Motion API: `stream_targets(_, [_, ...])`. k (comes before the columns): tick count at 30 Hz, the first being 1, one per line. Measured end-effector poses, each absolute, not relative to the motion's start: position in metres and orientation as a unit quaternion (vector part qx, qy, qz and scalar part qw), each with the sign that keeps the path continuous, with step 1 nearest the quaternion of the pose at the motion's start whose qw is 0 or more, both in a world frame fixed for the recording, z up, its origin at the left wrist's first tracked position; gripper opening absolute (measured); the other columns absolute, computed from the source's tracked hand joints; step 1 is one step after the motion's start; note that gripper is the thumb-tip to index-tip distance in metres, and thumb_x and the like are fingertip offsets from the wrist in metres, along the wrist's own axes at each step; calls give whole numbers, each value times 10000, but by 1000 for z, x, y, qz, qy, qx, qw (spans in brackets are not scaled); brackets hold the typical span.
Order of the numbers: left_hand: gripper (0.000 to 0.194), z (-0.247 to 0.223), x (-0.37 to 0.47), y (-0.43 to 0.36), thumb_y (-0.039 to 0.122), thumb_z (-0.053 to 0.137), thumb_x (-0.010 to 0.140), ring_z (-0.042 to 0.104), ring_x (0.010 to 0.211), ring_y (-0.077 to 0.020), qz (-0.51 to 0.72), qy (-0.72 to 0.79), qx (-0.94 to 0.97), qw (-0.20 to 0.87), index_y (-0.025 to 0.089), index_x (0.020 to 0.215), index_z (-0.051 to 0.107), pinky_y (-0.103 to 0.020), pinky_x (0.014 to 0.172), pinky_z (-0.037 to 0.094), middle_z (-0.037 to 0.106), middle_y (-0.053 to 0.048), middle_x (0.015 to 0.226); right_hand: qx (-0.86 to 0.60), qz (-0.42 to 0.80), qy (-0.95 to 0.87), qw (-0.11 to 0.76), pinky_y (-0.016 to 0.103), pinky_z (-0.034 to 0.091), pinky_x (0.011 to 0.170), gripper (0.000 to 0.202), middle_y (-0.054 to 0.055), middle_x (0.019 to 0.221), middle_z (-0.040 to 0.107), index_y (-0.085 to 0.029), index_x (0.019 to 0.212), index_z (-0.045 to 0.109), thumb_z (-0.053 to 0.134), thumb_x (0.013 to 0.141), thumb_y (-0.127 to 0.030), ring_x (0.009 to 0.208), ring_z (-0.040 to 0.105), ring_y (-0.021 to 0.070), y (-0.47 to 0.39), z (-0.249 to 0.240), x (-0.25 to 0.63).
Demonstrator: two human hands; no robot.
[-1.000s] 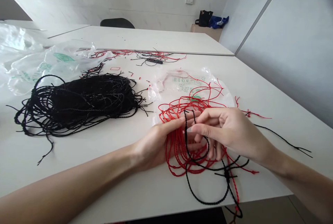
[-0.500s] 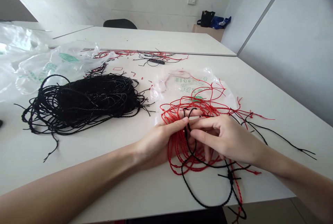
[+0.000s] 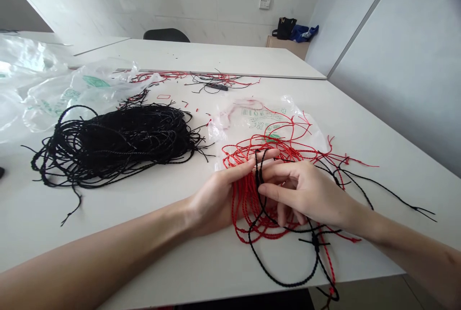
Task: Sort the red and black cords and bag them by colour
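Note:
A black cord (image 3: 283,283) hangs in loops between my hands, its lower loop lying near the table's front edge. My left hand (image 3: 230,190) is closed on the cord's upper loop, with the thumb against it and fingers behind. The fingers of my right hand (image 3: 298,185) pinch the same cord just below, thumb and forefinger together. Under both hands lies a tangled bundle of red cords (image 3: 248,204), partly hidden by them. A small black knot (image 3: 316,242) shows below my right hand.
A big bundle of black cords (image 3: 126,142) lies to the left. Behind it are crumpled clear plastic bags (image 3: 72,89). Another plastic bag (image 3: 288,103) lies behind the red cords. Loose cords and a small black tool (image 3: 217,87) lie farther back on the white table (image 3: 360,127).
My right thumb has moved slightly left and down along the black cord. The two strands between my hands now lie closer together, and my left thumb has shifted a little left.

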State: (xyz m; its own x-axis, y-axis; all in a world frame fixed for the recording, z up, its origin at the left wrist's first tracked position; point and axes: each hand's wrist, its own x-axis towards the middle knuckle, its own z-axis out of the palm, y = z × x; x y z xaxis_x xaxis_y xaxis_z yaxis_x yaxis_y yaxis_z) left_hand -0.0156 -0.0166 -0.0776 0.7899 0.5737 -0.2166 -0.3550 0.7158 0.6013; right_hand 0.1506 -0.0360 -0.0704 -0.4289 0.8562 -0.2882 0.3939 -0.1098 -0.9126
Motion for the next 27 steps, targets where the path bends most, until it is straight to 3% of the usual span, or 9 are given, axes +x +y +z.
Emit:
stream_targets(7, [435, -79, -18, -15, 338, 340, 881, 604, 809, -199, 258, 178, 277, 908, 195, 1288, 396, -359, 750, 421, 598, -122, 1079, -478, 571, -638, 198, 107, 342, 287, 243, -24, 495, 578, -164, 847, 598, 483, 837, -379, 316, 487, 46, -33, -72, 150])
stream_targets(16, [330, -81, -16, -16, 266, 360, 878, 604, 729, -158, 237, 157, 298, 911, 197, 1174, 487, -332, 757, 407, 628, -81, 967, -473, 569, -644, 195, 127, 363, 320, 268, -17, 501, 579, -158, 816, 623, 519, 809, -404, 356, 518, 58, -35, -69, 149])
stream_targets(20, [252, -83, -17, -17, 251, 347, 888, 595, 807, -151, 239, 160, 300, 910, 163, 994, 557, -325, 818, 383, 623, -77, 958, -488, 565, -647, 155, 158, 377, 320, 315, -1, 533, 597, -170, 868, 653, 556, 768, -453, 394, 551, 92, -35, -56, 164])
stream_targets(24, [243, -84, -18, -17, 236, 331, 895, 588, 839, -146, 251, 180, 287, 907, 140, 853, 551, -335, 856, 365, 621, -77, 932, -573, 391, -682, 233, 193, 387, 365, 317, 1, 595, 604, -195, 820, 646, 565, 745, -492, 405, 513, 82, -28, -45, 182])
stream_targets(27, [278, -82, -18, -17, 239, 285, 904, 598, 740, -141, 243, 176, 301, 905, 142, 840, 537, -343, 816, 385, 618, -59, 809, -568, 263, -733, 268, 240, 477, 568, 361, 23, 899, 620, -247, 963, 617, 617, 698, -492, 696, 599, 138, -22, -51, 182])
